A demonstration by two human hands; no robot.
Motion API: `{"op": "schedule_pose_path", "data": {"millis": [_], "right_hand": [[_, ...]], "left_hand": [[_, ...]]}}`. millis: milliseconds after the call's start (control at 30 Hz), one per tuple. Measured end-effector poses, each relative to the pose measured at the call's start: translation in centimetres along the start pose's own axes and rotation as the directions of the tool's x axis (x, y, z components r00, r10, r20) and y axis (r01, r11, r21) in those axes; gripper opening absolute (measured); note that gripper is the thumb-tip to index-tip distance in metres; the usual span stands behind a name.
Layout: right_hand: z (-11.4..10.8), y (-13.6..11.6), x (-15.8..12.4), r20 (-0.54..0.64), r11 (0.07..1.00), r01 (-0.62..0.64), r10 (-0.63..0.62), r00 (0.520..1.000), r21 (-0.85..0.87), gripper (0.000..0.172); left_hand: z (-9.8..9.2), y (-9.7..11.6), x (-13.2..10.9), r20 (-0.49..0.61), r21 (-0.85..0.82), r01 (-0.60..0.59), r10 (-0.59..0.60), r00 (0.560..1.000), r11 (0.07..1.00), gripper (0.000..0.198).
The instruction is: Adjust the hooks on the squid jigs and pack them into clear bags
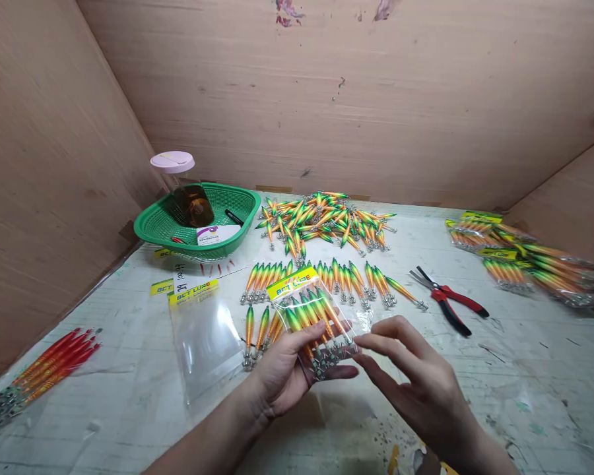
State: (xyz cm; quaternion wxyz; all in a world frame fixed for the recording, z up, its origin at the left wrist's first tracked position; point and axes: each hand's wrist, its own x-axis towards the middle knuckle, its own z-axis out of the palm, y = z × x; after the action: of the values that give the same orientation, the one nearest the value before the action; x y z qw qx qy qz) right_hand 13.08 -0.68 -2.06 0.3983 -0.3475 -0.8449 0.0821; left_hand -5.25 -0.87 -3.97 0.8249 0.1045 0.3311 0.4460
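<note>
A clear plastic bag of fishing lures point(313, 313) with a yellow header lies in my left hand point(290, 369). My left thumb presses on its front and the fingers are behind it. The lures inside are green and orange, their metal hooks gathered at the lower end. My right hand point(416, 376) pinches the bag's lower right corner between thumb and fingertips. Just beyond the bag, a row of loose lures point(346, 280) lies on the table, and several more stand beside my left hand. To the left are empty header bags point(205, 346).
Behind the row is a heap of lures point(321, 221). A green basket point(146, 231) holds a pink-lidded jar point(193, 201). Pliers point(453, 300) and filled lure bags point(507, 274) lie on the right. Red lures point(44, 376) are at far left. Wooden panels point(327, 112) enclose the table.
</note>
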Motion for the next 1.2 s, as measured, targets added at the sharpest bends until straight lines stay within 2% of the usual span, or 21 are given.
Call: {"op": "schedule_pose_path", "data": {"millis": [167, 267, 333, 433, 500, 567, 700, 800, 900, 1000, 1200], "right_hand": [[0.3, -0.7, -3.7, -0.016, 0.996, -0.087, 0.087, 0.996, 0.011, 0.017], [0.9, -1.2, -5.8, -0.035, 0.990, -0.139, 0.139, 0.990, -0.009, 0.017], [1.3, -1.4, -6.7, -0.058, 0.988, -0.151, 0.149, 0.987, -0.031, 0.017], [1.3, -1.3, -7.3, -0.049, 0.985, -0.157, 0.154, 0.987, -0.074, 0.017], [1.0, -1.2, -7.5, -0.008, 0.984, -0.163, 0.163, 0.987, -0.074, 0.016], [0.6, -1.4, -7.7, 0.060, 0.981, -0.190, 0.191, 0.980, -0.024, 0.013], [0.7, -2.6, -8.0, 0.295, 0.953, -0.249, 0.191, 0.936, 0.175, 0.013], [2.0, -3.4, -7.9, 0.428, 0.940, -0.294, 0.197, 0.882, 0.173, 0.019], [3.3, -3.4, -7.6, 0.464, 0.936, -0.338, 0.258, 0.847, 0.096, 0.022], [3.8, -2.9, -7.5, 0.480, 0.937, -0.339, 0.259, 0.838, 0.085, 0.021], [3.6, -2.6, -7.5, 0.487, 0.928, -0.311, 0.178, 0.855, 0.207, 0.015]], "left_hand": [[-0.4, -0.9, 0.7, 0.001, 0.119, 0.193, -0.195, 0.981, 0.974, 0.015], [-0.1, -1.5, 0.5, -0.023, 0.202, 0.229, -0.229, 0.973, 0.952, 0.019], [0.1, -2.0, -0.3, -0.038, 0.291, 0.210, -0.208, 0.977, 0.933, 0.029], [-0.5, -3.3, -2.0, -0.080, 0.400, 0.184, -0.166, 0.983, 0.898, 0.059], [-1.3, -4.6, -3.0, -0.108, 0.409, 0.138, -0.103, 0.989, 0.902, 0.082], [-2.1, -5.8, -3.7, -0.133, 0.365, 0.099, -0.053, 0.990, 0.926, 0.094], [-3.1, -7.8, -4.1, -0.160, 0.279, 0.058, -0.013, 0.987, 0.959, 0.095], [-3.2, -8.3, -4.0, -0.182, 0.300, 0.032, 0.024, 0.983, 0.953, 0.093], [-3.0, -8.3, -3.9, -0.209, 0.321, 0.036, 0.034, 0.977, 0.947, 0.094], [-2.6, -8.0, -4.0, -0.211, 0.341, 0.052, 0.023, 0.977, 0.938, 0.099], [-2.4, -7.9, -3.7, -0.175, 0.414, -0.006, 0.086, 0.981, 0.910, 0.099]]}}
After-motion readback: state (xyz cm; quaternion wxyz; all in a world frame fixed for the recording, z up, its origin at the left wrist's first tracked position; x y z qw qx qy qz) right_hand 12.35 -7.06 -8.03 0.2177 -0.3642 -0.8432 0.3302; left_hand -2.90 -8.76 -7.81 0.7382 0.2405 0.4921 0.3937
